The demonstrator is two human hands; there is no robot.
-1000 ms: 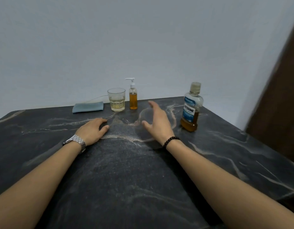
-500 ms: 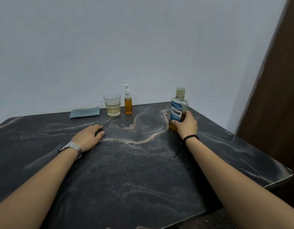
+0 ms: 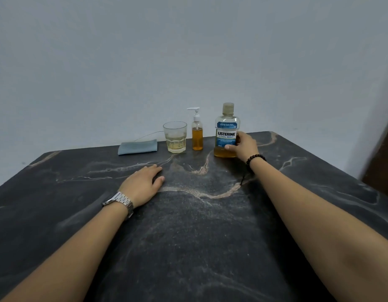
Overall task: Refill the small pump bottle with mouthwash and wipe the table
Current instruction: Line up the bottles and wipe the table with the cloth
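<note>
Dark marble-look table (image 3: pixel 210 247) with pale veins, pushed up against a plain grey wall (image 3: pixel 145 62). Right hand (image 3: pixel 243 147) wrapped around the lower half of the mouthwash bottle (image 3: pixel 227 131), thumb across the front just under the label, bottle upright with its base on the table near the back edge. Cap on, amber liquid only in the bottom part. Beaded bracelet (image 3: pixel 255 160) on that wrist. Just left of it and not touching, the small pump bottle (image 3: pixel 197 131), also upright, amber liquid about two thirds up, white pump head on. Next along to the left, a clear glass (image 3: pixel 175 137) with a bit of pale yellowish liquid. Further left, a folded blue-grey cloth (image 3: pixel 137 147) lying flat by the back edge, well apart from both hands. Left hand (image 3: pixel 143 184) resting palm down on the tabletop, fingers loosely relaxed and holding nothing, metal watch (image 3: pixel 119 202) on the wrist. Brown door or panel (image 3: pixel 385 160) off at the right edge.
</note>
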